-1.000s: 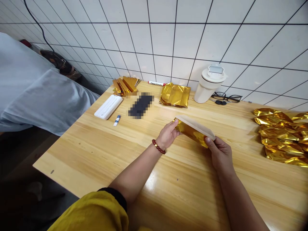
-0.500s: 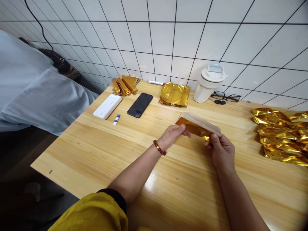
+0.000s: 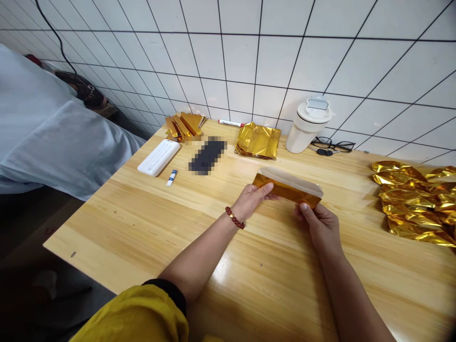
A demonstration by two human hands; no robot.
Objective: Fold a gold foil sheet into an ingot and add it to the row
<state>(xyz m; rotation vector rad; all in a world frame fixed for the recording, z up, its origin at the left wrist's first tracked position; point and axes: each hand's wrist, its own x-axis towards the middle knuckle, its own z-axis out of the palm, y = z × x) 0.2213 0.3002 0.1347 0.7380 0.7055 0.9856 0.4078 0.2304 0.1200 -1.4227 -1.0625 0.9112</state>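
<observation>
A folded sheet of gold foil paper (image 3: 287, 186), pale on its inner face, is held just above the middle of the wooden table (image 3: 142, 223). My left hand (image 3: 252, 201), with a red bead bracelet at the wrist, pinches its left end. My right hand (image 3: 319, 223) pinches the lower right corner. Both hands are closed on the paper.
A flat stack of gold sheets (image 3: 258, 140), a pile of folded gold pieces (image 3: 184, 126), a phone (image 3: 207, 155), a white power bank (image 3: 159, 156), a small tube (image 3: 172, 177), a red marker (image 3: 230, 123), a white lidded cup (image 3: 309, 125) and glasses (image 3: 333, 145) lie behind. Crumpled gold foil (image 3: 416, 202) fills the right. A person in pale blue (image 3: 53, 137) sits at left.
The gold paper has been turned and folded flatter, from a tilted open flap to a narrow level strip. Both hands shifted slightly along its ends.
</observation>
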